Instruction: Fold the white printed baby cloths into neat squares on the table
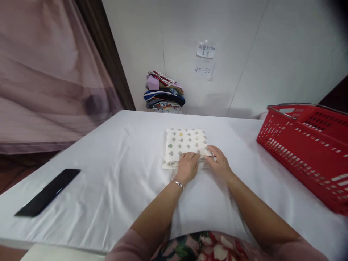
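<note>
A folded cream cloth (185, 142) printed with small grey shapes lies in the middle of the white-covered table (114, 170). My left hand (187, 167), with a thin bracelet at the wrist, rests on the cloth's near edge with its fingers curled over the fold. Beside it, my right hand (219, 162) presses on the cloth's near right corner, fingers bent and gripping the edge. Both hands hold the same folded cloth.
A red plastic basket (307, 145) stands on the table at the right. A black phone (49, 191) lies near the left edge. A stack of folded clothes (164, 92) sits at the back against the white wall, below two paper notes (205, 50). A pinkish curtain (46, 76) hangs at the left.
</note>
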A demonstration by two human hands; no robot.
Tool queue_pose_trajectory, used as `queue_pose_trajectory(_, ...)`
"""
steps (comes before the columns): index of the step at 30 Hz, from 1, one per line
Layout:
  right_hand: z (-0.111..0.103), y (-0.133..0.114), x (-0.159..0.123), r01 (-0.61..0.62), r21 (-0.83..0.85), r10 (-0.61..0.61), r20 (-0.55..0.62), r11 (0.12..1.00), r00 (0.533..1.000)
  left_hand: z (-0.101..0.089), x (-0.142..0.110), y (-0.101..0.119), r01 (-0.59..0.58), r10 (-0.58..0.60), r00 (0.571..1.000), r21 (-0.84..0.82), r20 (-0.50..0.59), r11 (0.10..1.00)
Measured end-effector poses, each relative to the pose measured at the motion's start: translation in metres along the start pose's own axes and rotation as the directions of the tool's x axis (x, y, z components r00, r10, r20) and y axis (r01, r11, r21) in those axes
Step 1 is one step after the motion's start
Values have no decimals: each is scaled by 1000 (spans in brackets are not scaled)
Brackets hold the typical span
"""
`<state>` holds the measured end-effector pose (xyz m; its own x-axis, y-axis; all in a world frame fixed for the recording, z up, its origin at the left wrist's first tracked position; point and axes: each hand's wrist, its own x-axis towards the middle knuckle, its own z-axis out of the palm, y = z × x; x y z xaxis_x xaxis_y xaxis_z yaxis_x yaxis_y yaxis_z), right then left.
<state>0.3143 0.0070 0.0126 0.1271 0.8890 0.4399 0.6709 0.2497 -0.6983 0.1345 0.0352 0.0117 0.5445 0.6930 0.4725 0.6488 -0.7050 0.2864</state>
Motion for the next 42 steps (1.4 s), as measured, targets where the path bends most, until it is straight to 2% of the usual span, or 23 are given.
queue_pose_trajectory(3, 4, 1, -2, 52, -123, -48, 38, 991, 998, -3, -3, -1, 52, -51, 998, 49, -29, 997)
queue_pose_trajectory(9, 0, 11, -3, 84, -144, -70, 103, 986, 992, -29, -16, -27, 221, -197, 971, 190, -135, 957)
queue_pose_trajectory(13, -4, 10, -2, 78, -97, -66, 130, 992, 989, -52, -30, -47, 360, -330, 926, 174, -182, 916)
queue_pose_trajectory(16, -6, 10, -2, 88, -92, -74, 147, 992, 986, -62, -38, -53, 480, -460, 872, 104, -167, 871)
queue_pose_trajectory(19, -7, 11, -1, 96, -109, -76, 169, 989, 983, -65, -43, -54, 533, -530, 842, 4, -103, 846)
queue_pose_trajectory(24, -6, 13, 0, 131, -130, -105, 185, 983, 977, -62, -44, -59, 514, -527, 844, -125, -103, 848)
queue_pose_trajectory(30, -6, 8, -3, 133, -215, -96, 174, 968, 980, -53, -46, -67, 616, -618, 785, -57, -26, 785)
queue_pose_trajectory(33, -7, 5, -5, 158, -246, -137, 101, 956, 985, -53, -47, -69, 607, -607, 795, -35, 4, 794)
queue_pose_trajectory(35, -8, 6, -5, 189, -259, -165, 114, 947, 980, -55, -47, -70, 578, -578, 816, -22, 0, 816)
queue_pose_trajectory(38, -7, 7, -5, 220, -293, -177, 167, 930, 970, -58, -46, -66, 467, -465, 884, 28, -59, 884)
queue_pose_trajectory(42, -6, 3, -3, 280, -334, -254, 119, 900, 960, -56, -43, -54, 272, -265, 958, 62, -106, 960)
